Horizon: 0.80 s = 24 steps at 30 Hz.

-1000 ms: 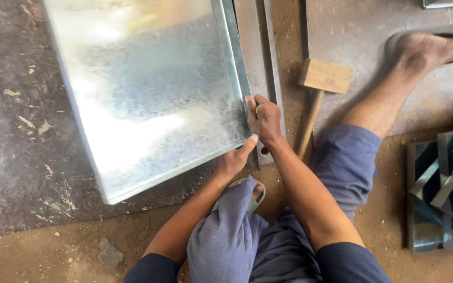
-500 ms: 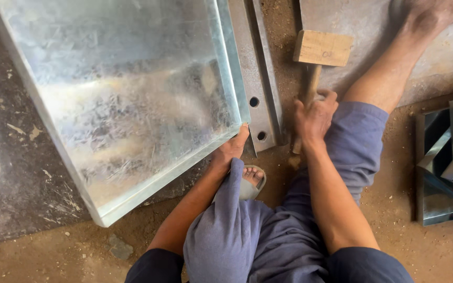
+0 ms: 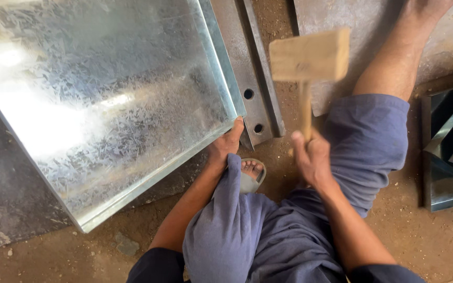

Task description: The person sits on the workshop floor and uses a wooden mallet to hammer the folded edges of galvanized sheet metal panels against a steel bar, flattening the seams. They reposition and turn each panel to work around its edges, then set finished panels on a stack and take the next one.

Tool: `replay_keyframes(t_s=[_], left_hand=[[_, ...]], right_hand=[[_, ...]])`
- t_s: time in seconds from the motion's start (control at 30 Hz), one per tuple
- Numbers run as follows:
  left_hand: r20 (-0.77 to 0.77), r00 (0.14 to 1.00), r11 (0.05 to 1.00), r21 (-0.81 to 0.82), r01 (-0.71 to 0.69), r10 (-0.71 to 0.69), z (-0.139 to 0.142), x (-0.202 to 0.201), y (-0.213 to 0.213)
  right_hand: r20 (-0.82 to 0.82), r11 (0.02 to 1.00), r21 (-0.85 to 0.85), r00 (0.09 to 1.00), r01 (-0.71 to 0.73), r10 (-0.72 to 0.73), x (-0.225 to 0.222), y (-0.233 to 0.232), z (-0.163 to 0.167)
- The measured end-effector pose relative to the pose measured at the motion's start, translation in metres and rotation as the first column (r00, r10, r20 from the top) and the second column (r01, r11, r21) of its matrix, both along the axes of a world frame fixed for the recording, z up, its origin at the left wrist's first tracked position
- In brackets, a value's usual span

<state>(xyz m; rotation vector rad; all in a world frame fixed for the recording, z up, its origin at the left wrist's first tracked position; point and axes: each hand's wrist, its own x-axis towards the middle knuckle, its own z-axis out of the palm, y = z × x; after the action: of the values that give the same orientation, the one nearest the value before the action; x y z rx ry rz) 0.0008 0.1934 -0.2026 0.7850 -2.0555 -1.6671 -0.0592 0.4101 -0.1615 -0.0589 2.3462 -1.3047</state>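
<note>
A large galvanised sheet-metal tray with folded-up edges lies on the ground in front of me. My left hand grips its near right corner. My right hand is closed around the handle of a wooden mallet, which is raised upright and slightly blurred above the ground to the right of the tray. A steel angle bar with bolt holes runs along the tray's right edge, under the corner.
I sit on a dirt floor with bent legs in blue trousers; a sandalled foot is just below the tray corner. A grey slab lies at top right. Folded metal pieces are stacked at the right edge.
My right hand left the tray corner, took the mallet's handle from the ground and lifted the mallet upright. My left hand stays at the tray corner. The view moved closer.
</note>
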Motion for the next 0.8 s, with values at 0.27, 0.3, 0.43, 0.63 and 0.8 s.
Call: replay_keyframes(t_s=[0.27, 0.3, 0.43, 0.63, 0.8], left_hand=[[0.094, 0.995, 0.999, -0.04, 0.019, -0.015, -0.006, 0.004, 0.002], [0.044, 0.999, 0.997, -0.075, -0.002, 0.005, -0.008, 0.005, 0.003], [0.084, 0.996, 1.0, -0.024, -0.007, 0.009, -0.012, 0.007, 0.005], [-0.043, 0.999, 0.994, -0.103, 0.021, -0.025, -0.014, 0.007, 0.001], [0.093, 0.996, 1.0, 0.024, -0.002, 0.0, -0.016, 0.007, 0.003]], right_hand=[[0.031, 0.979, 0.095, 0.984, -0.18, 0.178, 0.056, -0.006, 0.036], [0.031, 0.974, 0.109, 0.98, -0.197, 0.195, 0.061, -0.005, 0.038], [-0.219, 0.967, -0.003, 0.944, -0.255, 0.249, 0.077, -0.002, 0.05], [-0.329, 0.934, 0.136, 0.874, -0.33, 0.357, 0.069, -0.007, 0.043], [-0.172, 0.977, -0.149, 0.977, -0.151, 0.125, 0.072, -0.01, 0.054]])
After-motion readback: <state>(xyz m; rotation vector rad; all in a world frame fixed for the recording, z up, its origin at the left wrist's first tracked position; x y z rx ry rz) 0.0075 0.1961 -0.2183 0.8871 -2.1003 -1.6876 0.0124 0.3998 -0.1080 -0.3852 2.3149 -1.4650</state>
